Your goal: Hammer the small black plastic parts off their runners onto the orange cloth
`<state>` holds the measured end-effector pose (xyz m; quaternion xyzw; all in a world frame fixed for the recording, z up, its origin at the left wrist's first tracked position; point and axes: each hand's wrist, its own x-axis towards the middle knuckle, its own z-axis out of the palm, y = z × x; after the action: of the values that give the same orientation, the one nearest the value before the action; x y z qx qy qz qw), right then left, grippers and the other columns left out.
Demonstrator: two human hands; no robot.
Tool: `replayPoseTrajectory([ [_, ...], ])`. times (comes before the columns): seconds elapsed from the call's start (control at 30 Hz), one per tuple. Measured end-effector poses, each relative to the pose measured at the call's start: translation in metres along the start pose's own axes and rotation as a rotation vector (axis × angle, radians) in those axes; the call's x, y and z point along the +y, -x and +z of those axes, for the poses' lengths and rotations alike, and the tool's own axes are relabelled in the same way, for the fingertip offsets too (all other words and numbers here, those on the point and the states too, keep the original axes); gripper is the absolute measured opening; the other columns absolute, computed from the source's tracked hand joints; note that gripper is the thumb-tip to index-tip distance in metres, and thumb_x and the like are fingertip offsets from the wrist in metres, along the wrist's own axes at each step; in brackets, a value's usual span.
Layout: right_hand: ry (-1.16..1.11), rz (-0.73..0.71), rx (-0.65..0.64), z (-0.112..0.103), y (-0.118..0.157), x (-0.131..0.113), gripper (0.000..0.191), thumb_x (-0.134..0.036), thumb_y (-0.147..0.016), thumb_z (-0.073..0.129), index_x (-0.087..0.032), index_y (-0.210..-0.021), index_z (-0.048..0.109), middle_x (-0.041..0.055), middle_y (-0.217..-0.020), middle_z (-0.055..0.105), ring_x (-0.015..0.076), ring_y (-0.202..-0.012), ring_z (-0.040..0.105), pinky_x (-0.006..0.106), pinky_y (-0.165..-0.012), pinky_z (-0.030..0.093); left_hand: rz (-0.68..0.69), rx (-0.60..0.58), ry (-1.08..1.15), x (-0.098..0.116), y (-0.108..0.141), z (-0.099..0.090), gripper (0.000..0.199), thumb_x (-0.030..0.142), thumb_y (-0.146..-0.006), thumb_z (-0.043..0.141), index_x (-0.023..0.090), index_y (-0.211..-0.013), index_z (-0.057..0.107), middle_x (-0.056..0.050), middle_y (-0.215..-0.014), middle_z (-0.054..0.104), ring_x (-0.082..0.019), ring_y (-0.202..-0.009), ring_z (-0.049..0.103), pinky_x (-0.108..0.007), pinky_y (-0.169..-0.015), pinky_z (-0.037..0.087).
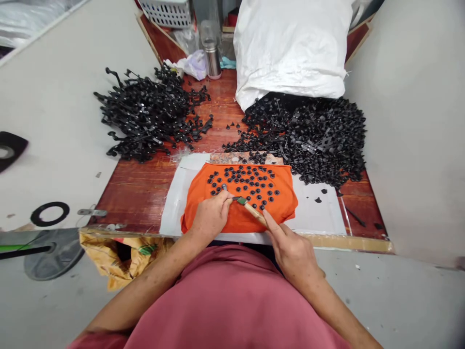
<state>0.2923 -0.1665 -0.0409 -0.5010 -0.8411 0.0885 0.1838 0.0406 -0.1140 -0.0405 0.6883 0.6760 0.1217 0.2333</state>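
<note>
My right hand point(292, 245) is closed around the pale wooden handle of a small knife point(256, 213), which has a green wrap near its short dark blade. The blade end points left and reaches the fingertips of my left hand point(212, 213). Those fingers are pinched on a small black rubber-like part point(224, 187), mostly hidden by them. Both hands are over an orange cloth point(240, 220) spread near the table's front edge. Several loose round black pieces point(250, 178), like small stoppers, lie scattered on the cloth.
A heap of black moulded parts on stems point(141, 114) lies at the back left. Small black pieces point(308, 135) pile up at the right, below a white sack point(290, 48). A steel flask point(213, 60) stands behind. A yellow bag point(109, 257) hangs at the front left.
</note>
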Motion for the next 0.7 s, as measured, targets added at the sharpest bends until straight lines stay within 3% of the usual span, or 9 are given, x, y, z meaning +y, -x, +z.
replayPoseTrajectory([
  [0.13,-0.117,0.025,0.126,-0.001,-0.002,0.000,0.068,-0.019,-0.106,0.047,-0.031,-0.168,0.020,0.0088,-0.115,0.077,0.0186,-0.081,0.075,0.029,-0.075,0.061,0.001,-0.021,-0.015,0.001,-0.001,-0.001,0.022,0.025,-0.103,0.046,0.023,-0.107,0.067,-0.003,-0.102,0.080,-0.020,-0.090,0.075,-0.027,-0.078,0.049],
  [0.3,0.033,0.030,-0.009,0.002,-0.007,0.002,0.058,-0.026,-0.108,0.042,-0.027,-0.165,0.032,0.0043,-0.085,0.075,0.0179,-0.059,0.069,0.027,-0.056,0.057,-0.013,-0.027,-0.017,0.003,-0.002,-0.003,0.023,0.024,-0.103,0.046,0.024,-0.108,0.067,-0.003,-0.102,0.080,-0.019,-0.090,0.075,-0.027,-0.079,0.049],
  [0.43,-0.068,0.057,0.045,0.001,-0.009,0.000,0.062,-0.024,-0.107,0.043,-0.028,-0.166,0.027,0.0077,-0.106,0.078,0.0185,-0.074,0.074,0.029,-0.070,0.061,0.000,-0.033,-0.007,0.002,-0.003,-0.003,0.022,0.025,-0.102,0.046,0.025,-0.106,0.068,-0.003,-0.101,0.080,-0.020,-0.090,0.075,-0.028,-0.078,0.049],
  [0.6,-0.075,0.107,-0.088,0.004,-0.011,-0.003,0.053,-0.025,-0.107,0.042,-0.023,-0.159,0.044,0.0084,-0.097,0.079,0.0207,-0.071,0.074,0.030,-0.065,0.061,0.026,-0.007,0.054,-0.001,-0.004,-0.002,0.022,0.026,-0.101,0.046,0.026,-0.102,0.067,-0.003,-0.095,0.079,-0.020,-0.085,0.073,-0.028,-0.075,0.048],
  [0.7,-0.288,0.129,-0.036,0.001,-0.015,-0.003,0.054,-0.025,-0.107,0.043,-0.025,-0.161,0.040,0.0098,-0.123,0.076,0.0198,-0.093,0.077,0.031,-0.081,0.062,0.033,0.015,0.160,-0.004,-0.005,-0.004,0.021,0.026,-0.100,0.047,0.025,-0.098,0.067,-0.001,-0.090,0.077,-0.018,-0.080,0.070,-0.026,-0.073,0.047],
])
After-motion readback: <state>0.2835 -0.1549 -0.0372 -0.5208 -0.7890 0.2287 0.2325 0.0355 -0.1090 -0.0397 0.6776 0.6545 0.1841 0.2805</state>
